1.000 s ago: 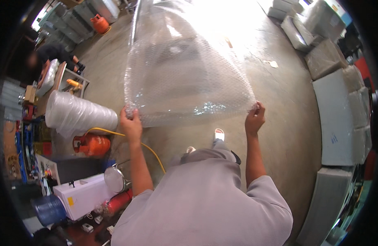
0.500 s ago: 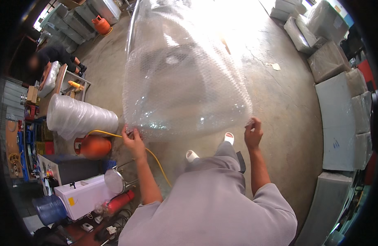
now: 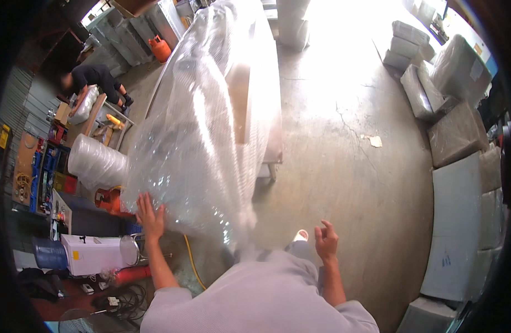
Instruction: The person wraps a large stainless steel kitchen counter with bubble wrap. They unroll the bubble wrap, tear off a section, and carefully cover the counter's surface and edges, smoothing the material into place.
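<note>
A wide clear sheet of bubble wrap (image 3: pixel 180 133) hangs over a long table (image 3: pixel 274 125) ahead of me, its near end drooping toward my legs. My left hand (image 3: pixel 150 219) is at the sheet's near left corner, fingers spread and flat against or just beside the plastic; contact is hard to judge. To the right of the sheet, my right hand (image 3: pixel 326 244) is in the air with nothing in it, its fingers loosely bent and apart. The sheet's near right part is blurred by motion.
At left stand a roll of bubble wrap (image 3: pixel 97 161), an orange gas cylinder (image 3: pixel 108 201), a white water dispenser (image 3: pixel 94 254) and a stool (image 3: pixel 130 250). A yellow hose (image 3: pixel 193 263) crosses the floor. Another person (image 3: pixel 97 77) bends over a bench. Wrapped panels (image 3: pixel 458 222) line the right.
Both hands held the sheet's near corners before; now my right hand has let go and my left fingers have spread. The sheet has swung left, and the table beneath has come into view.
</note>
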`<state>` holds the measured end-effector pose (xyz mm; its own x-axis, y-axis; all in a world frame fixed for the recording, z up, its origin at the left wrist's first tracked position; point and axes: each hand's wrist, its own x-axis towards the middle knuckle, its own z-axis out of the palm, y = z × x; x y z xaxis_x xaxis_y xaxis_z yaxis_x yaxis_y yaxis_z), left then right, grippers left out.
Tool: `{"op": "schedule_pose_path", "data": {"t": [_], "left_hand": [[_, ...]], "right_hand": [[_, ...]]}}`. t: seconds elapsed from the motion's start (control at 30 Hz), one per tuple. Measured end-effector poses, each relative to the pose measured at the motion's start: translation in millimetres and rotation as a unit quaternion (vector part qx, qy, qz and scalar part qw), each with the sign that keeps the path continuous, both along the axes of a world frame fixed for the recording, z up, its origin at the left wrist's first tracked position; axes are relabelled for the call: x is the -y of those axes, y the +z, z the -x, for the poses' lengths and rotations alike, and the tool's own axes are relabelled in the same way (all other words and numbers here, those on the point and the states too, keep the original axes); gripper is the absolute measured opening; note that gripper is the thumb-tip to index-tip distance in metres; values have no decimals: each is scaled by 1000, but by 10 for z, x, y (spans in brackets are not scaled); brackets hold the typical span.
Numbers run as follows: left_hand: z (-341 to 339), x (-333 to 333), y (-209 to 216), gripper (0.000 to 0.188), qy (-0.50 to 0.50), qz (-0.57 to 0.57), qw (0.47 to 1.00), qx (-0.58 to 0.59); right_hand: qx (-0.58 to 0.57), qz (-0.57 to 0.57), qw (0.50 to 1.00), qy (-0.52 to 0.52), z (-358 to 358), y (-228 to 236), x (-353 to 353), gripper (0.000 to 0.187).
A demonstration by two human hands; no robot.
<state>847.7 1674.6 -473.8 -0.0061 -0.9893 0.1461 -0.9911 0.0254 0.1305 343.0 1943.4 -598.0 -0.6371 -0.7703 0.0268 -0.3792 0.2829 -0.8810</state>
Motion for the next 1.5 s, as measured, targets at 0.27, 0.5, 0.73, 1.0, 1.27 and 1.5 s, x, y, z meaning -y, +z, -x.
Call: {"op": "schedule_pose_path", "data": {"t": [0.27,0.5,0.73,1.0,1.27,1.5], "left_hand": [[586,292,-54,76,204,-29,968,-145],[1126,302,-128,75,288,94,951,-57],[2307,368,592,89,138,63,978,-146],[3729,543,530,97,184,-79,979,23],[4857,1820,629,69,169,215,955,-118],[6791,4688,572,45,-31,246,926,-286]], "right_hand": [[27,-84,995,39,1878,-74,762,26],[1,-100,979,178,2770,-269,2564,28],[-55,-86,903,418,2781,267,4207,27],[-18,-111,850,515,2715,372,5214,27],[34,-179,868,463,3934,-71,6137,29],[71,-152,922,349,5220,-49,7895,30]]}}
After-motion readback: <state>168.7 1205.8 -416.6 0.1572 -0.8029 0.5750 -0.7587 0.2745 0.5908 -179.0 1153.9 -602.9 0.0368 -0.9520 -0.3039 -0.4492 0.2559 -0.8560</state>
